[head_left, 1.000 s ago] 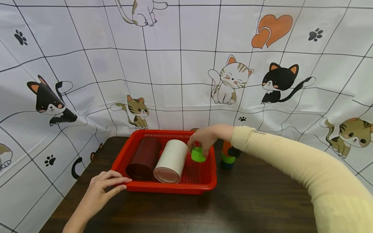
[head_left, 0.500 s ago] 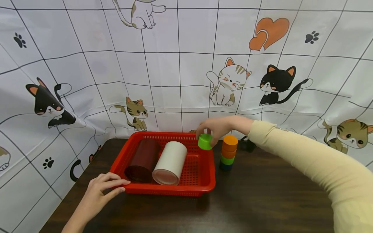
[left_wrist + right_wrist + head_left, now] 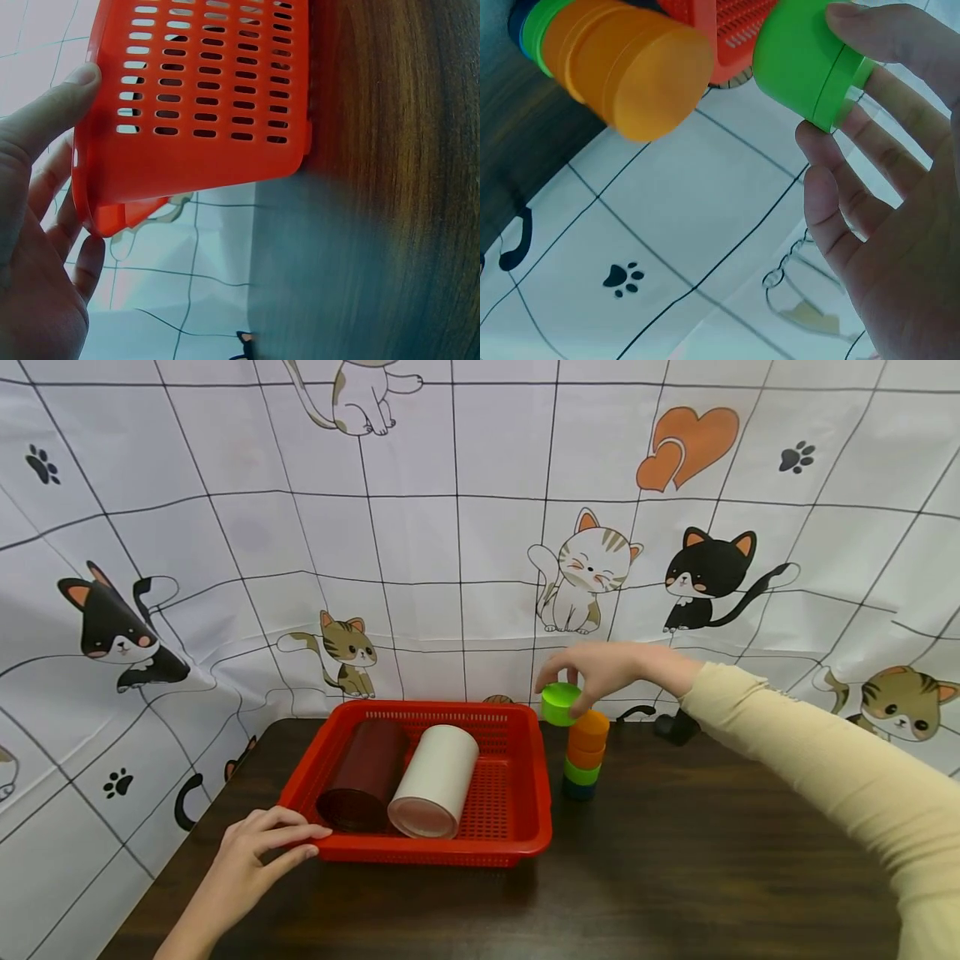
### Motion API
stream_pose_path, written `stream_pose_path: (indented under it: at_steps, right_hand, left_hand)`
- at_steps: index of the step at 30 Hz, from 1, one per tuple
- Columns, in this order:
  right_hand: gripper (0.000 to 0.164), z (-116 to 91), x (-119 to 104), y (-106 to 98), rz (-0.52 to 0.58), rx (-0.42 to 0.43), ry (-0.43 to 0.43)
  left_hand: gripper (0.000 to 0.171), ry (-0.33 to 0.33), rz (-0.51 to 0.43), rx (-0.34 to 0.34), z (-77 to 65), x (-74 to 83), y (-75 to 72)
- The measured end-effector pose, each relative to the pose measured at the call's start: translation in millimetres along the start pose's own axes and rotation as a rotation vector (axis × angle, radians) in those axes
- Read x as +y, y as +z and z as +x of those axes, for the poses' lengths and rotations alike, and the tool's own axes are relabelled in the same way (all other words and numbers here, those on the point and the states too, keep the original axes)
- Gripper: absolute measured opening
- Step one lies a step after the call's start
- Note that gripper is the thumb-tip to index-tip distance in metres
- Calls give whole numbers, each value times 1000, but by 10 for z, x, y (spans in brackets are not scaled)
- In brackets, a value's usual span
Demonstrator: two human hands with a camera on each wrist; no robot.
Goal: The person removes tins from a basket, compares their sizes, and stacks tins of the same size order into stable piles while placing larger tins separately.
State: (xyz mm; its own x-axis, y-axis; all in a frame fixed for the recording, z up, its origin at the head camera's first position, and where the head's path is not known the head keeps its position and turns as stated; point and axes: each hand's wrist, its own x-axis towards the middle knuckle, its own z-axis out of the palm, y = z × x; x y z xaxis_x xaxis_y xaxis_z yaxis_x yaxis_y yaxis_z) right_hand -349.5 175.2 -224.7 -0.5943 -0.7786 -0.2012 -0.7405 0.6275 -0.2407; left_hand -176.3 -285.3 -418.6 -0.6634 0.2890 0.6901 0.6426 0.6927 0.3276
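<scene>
My right hand [image 3: 600,672] pinches a small bright green cup [image 3: 559,706] by its rim, thumb on one side and fingers on the other. The green cup is raised just left of a stack of cups [image 3: 587,747], near its top. That stack runs dark blue, green, orange and lighter orange from bottom to top. In the right wrist view, a gap shows between the green cup [image 3: 799,60] and the orange top cup [image 3: 656,82]. My left hand [image 3: 251,864] holds the front left corner of a red plastic basket [image 3: 427,847], thumb and fingers at its rim [image 3: 90,150].
Inside the basket lie a dark brown cylinder [image 3: 367,772] and a white cylinder [image 3: 438,777], side by side. A small black object [image 3: 677,727] is on the dark wooden table [image 3: 675,860] behind the right forearm. A cat-printed sheet [image 3: 420,543] covers the wall.
My right hand has lifted the green cup out from over the basket and carried it right, up to the stack. The left hand stays at the basket's corner.
</scene>
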Motion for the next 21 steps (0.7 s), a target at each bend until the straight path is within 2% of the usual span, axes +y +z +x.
stream_pose_path:
  at_steps: [10,21]
  right_hand:
    - [46,-182,150,-8,6,52,30]
    - [46,-309,256,56,23,81,77]
  left_hand:
    - [45,-39,17,-21,1,24,-15]
    - [46,-20,13,-13,0,13,-9]
